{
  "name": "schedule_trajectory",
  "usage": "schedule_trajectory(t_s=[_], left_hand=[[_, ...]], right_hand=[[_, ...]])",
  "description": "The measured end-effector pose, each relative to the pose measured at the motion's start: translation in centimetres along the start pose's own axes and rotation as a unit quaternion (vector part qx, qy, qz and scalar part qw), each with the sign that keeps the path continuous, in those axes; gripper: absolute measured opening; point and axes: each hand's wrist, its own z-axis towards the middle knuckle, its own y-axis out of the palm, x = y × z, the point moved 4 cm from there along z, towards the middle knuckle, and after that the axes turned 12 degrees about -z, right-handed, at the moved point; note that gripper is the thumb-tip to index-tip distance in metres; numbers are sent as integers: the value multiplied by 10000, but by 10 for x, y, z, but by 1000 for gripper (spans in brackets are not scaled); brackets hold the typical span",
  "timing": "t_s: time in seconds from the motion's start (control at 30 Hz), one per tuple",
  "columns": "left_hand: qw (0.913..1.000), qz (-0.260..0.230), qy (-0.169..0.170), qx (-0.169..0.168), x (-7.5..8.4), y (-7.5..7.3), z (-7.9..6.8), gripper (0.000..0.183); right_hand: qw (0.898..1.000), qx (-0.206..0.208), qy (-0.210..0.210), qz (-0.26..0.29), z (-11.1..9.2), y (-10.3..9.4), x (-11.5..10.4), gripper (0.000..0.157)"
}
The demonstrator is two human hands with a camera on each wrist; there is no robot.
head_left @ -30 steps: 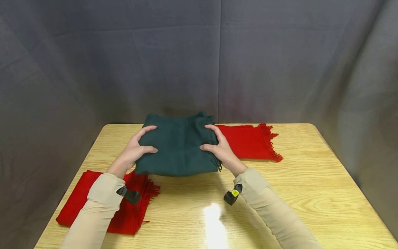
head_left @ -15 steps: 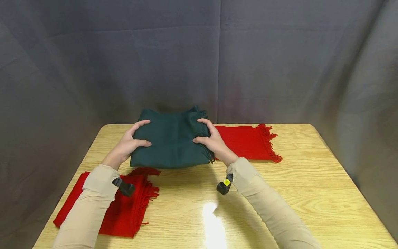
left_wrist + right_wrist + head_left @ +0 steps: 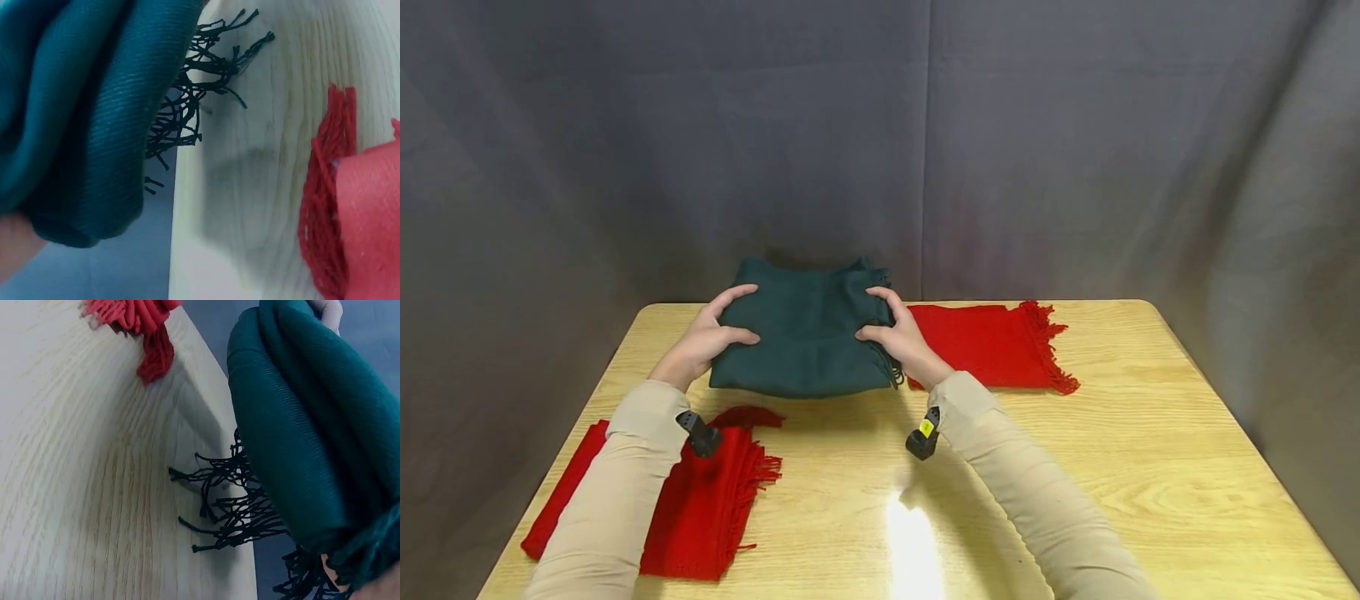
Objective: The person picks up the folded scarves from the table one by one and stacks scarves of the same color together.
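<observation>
A dark green fringed scarf (image 3: 805, 333), folded into a rectangle, is held above the far left part of the table. My left hand (image 3: 703, 340) grips its left end, thumb and a finger on top, the other fingers hidden beneath. At the fringed right end my right hand (image 3: 902, 337) holds it the same way. Both wrist views show the green scarf (image 3: 106, 119) from below as thick rolled layers, its dark fringe (image 3: 237, 512) hanging down. A folded red scarf (image 3: 692, 517) lies under my left forearm, fringe pointing right.
Behind my right hand, another folded red scarf (image 3: 985, 346) lies at the back of the wooden table (image 3: 1135, 467), its fringe to the right. A grey curtain (image 3: 820, 150) hangs close behind the table's far edge. Small black cameras sit at both wrists.
Both hands have carried the green scarf a little left and farther back. More of the near red scarf's upper fringe and of the far red scarf's left end shows. Both grips stay the same.
</observation>
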Motion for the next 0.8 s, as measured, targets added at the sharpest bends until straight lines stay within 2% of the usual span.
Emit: schedule_trajectory(t_s=[0.27,0.6,0.8], left_hand=[[9993,110,-25,360,-21,-6,8,79],[9980,289,48,568,-40,-6,19,77],[9970,331,64,691,-49,-4,24,76]], right_hand=[[9997,-78,242,43,11,4,14,59],[9990,114,399,-169,19,6,36,58],[9984,119,554,-42,19,10,51,60]])
